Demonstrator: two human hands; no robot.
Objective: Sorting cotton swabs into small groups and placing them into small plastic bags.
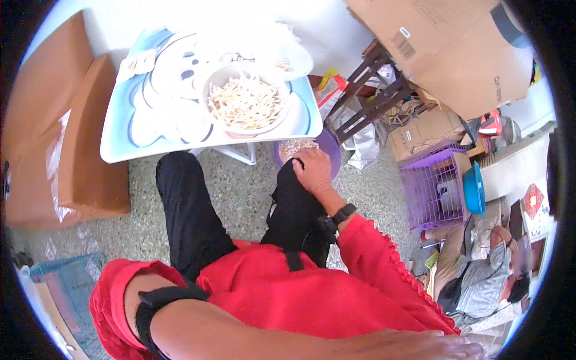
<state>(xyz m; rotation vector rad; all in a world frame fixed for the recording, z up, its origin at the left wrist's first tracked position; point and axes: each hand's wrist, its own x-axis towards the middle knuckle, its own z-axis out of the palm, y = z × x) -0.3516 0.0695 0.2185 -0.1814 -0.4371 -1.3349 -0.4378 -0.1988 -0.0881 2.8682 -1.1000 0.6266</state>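
My right hand [315, 170], with a dark watch on its wrist, lies over my right knee, fingers spread and holding nothing. My left arm crosses in front of my red top, and my left hand [435, 345] is at the lower right edge by my right sleeve. Its fingers are washed out and partly cut off. Ahead, a white bowl [211, 111] full of thin pale strips [246, 103] stands on a small blue-and-white table [114, 144]. A purple basin [333, 157] with pale bits in it sits on the floor beyond my right hand, partly hidden by the table.
A brown padded seat [96, 174] stands at the left. Large cardboard boxes [456, 60], a dark wooden rack [375, 99], a purple wire cage [432, 195] and a teal basin [474, 189] crowd the right. Another person [480, 282] is at the lower right. A blue crate [69, 294] is at lower left.
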